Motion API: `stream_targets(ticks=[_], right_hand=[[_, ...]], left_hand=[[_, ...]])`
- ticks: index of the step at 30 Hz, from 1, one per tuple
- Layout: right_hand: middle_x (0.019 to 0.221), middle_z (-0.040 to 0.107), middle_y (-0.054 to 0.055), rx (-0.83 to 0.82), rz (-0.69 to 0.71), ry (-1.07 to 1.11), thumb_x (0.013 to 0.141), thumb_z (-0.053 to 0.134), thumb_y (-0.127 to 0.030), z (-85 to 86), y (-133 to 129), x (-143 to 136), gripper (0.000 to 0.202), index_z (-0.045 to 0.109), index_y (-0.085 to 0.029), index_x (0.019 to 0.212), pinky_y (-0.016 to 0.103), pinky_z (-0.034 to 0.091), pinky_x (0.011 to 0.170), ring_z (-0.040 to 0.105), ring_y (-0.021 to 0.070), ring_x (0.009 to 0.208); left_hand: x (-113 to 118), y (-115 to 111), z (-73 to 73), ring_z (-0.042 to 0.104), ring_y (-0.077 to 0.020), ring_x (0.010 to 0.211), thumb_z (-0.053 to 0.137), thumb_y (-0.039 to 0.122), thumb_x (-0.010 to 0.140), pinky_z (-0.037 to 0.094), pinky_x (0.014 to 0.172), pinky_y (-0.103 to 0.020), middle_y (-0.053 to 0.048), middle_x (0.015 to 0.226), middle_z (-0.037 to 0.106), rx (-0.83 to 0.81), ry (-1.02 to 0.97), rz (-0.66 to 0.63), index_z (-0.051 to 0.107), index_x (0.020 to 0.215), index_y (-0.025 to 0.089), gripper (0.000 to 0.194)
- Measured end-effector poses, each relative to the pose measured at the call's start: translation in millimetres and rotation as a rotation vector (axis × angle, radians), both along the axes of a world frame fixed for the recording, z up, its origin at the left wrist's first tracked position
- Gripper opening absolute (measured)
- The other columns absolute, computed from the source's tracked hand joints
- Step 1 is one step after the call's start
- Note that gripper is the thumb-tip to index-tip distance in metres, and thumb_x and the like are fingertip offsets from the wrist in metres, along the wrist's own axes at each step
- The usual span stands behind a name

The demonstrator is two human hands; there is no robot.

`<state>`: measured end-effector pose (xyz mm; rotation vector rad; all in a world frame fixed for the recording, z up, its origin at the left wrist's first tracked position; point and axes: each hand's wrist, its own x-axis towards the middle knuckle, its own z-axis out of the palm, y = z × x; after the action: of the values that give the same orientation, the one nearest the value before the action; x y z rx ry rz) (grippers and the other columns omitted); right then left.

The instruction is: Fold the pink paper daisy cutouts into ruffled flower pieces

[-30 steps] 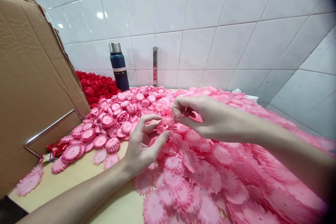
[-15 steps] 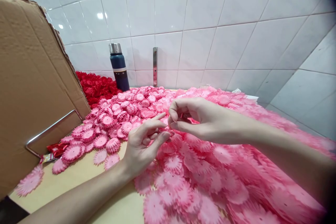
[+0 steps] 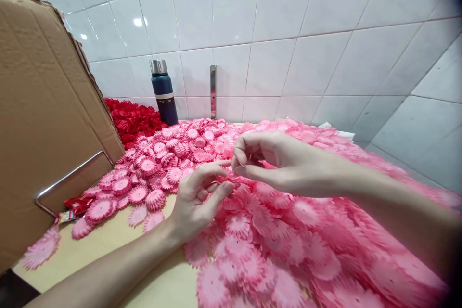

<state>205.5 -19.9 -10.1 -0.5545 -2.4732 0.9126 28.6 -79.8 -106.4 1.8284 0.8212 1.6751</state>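
Observation:
My left hand [image 3: 202, 197] hovers over the pink heap with its fingers curled and its thumb bent towards them. Facing it, my right hand [image 3: 267, 161] has thumb and forefinger pinched together, close to my left fingertips. Whatever lies between the fingers blends into the pink behind, so I cannot make it out. Under and around both hands spread loose, thin pink flower-shaped petal layers [image 3: 306, 214] with scalloped edges and small centre holes. Left of my left hand is a pile of thicker, pleated pink flower pieces [image 3: 147, 166].
A cardboard box [image 3: 54, 120] with a metal handle [image 3: 72, 172] stands at left. Behind are dark red flower pieces [image 3: 135, 120] and a blue bottle [image 3: 165, 96]. A red wrapper [image 3: 77, 205] lies by the box on the yellowish tabletop [image 3: 90, 255]. White tiled wall [image 3: 274, 5] closes the back.
My left forefinger has dipped slightly, and my right hand has shifted a little. The piles and the bottle look the same.

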Motion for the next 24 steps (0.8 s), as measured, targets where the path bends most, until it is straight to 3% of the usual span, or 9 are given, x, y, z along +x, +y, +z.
stream_targets(ticks=[4, 8, 12, 16, 18, 22, 24], right_hand=[[0.068, 0.051, -0.003, 0.073, -0.011, -0.012, 0.08, 0.052, -0.003, -0.4, 0, 1, 0.016, 0.051, -0.018, 0.074, 0.023, 0.036, 0.05, 0.044, 0.0092, 0.059], [0.068, 0.05, -0.004, 0.14, -0.025, -0.046, 0.078, 0.051, -0.001, -1.9, 7, 4, 0.019, 0.048, -0.019, 0.072, 0.023, 0.036, 0.051, 0.044, 0.0094, 0.059], [0.068, 0.053, -0.004, 0.191, -0.033, -0.121, 0.078, 0.048, -0.001, -2.4, 12, 5, 0.02, 0.05, -0.019, 0.071, 0.024, 0.036, 0.052, 0.045, 0.0103, 0.06], [0.077, 0.063, -0.001, 0.212, -0.037, -0.182, 0.082, 0.046, -0.004, -1.2, 13, 6, 0.023, 0.062, -0.02, 0.081, 0.025, 0.041, 0.057, 0.053, 0.0125, 0.067], [0.086, 0.068, 0.001, 0.193, -0.027, -0.186, 0.082, 0.047, -0.005, -0.9, 13, 6, 0.026, 0.067, -0.021, 0.087, 0.027, 0.045, 0.063, 0.059, 0.0143, 0.076], [0.092, 0.072, 0.002, 0.144, -0.03, -0.194, 0.081, 0.049, -0.006, -1.0, 10, 4, 0.029, 0.071, -0.021, 0.092, 0.029, 0.047, 0.071, 0.064, 0.0162, 0.082], [0.087, 0.072, 0.002, 0.179, -0.037, -0.192, 0.081, 0.049, -0.006, -2.1, 8, 2, 0.026, 0.071, -0.02, 0.088, 0.029, 0.047, 0.069, 0.063, 0.016, 0.077]], left_hand=[[-2, -1, 0.4, 0.067, -0.0202, 0.099, 0.06, 0.013, 0.089, 0.061, 0.07, -0.026, -0.009, 0.112, 0.065, 0.009, 0.079, 0.031, 0.062, 0.098, 0.02, 0.012], [-4, -2, 2.6, 0.063, -0.0218, 0.107, 0.062, 0.012, 0.086, 0.06, 0.074, -0.026, -0.007, 0.096, 0.066, 0.068, 0.133, 0.132, 0.062, 0.089, 0.019, 0.007], [-4, -1, 2.4, 0.064, -0.0204, 0.104, 0.063, 0.011, 0.085, 0.057, 0.077, -0.026, -0.004, 0.085, 0.066, 0.088, 0.18, 0.171, 0.062, 0.087, 0.019, 0.008], [-4, 1, 0.0, 0.068, -0.0134, 0.075, 0.063, 0.011, 0.086, 0.058, 0.07, -0.025, 0.0, 0.079, 0.064, 0.043, 0.153, 0.128, 0.062, 0.09, 0.019, 0.009], [-4, 1, -0.4, 0.067, -0.0117, 0.071, 0.063, 0.009, 0.086, 0.058, 0.068, -0.024, 0.0, 0.081, 0.066, 0.055, 0.139, 0.113, 0.062, 0.092, 0.019, 0.012], [-5, 1, -0.8, 0.067, -0.0198, 0.104, 0.066, 0.007, 0.083, 0.057, 0.087, -0.03, -0.008, 0.108, 0.07, 0.095, 0.154, 0.11, 0.065, 0.094, 0.018, 0.016], [-5, 2, -1.8, 0.064, -0.0216, 0.11, 0.066, 0.006, 0.083, 0.055, 0.093, -0.034, -0.009, 0.113, 0.069, 0.084, 0.159, 0.095, 0.065, 0.097, 0.019, 0.019]])
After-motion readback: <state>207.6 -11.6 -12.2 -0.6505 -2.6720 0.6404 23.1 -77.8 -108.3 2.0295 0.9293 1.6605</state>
